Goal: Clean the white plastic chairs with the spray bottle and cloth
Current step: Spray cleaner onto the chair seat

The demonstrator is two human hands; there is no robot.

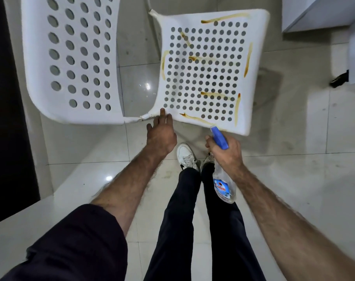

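A white plastic chair stands in front of me, seen from above. Its perforated seat (253, 47) carries several brown streaks (247, 61), and its perforated backrest (38, 57) is at the left. My left hand (161, 134) is open, with its fingertips touching the seat's near corner. My right hand (226, 152) grips a clear spray bottle (223, 185) with a blue label. The bottle's blue nozzle (218, 136) points at the seat's near edge. No cloth is in view.
The floor is glossy light tile (294, 189). A dark panel (8, 118) runs along the left edge. White furniture (318, 11) fills the top right corner, with a small black object (340, 80) below it. My legs and white shoes (186, 156) are under the chair's near edge.
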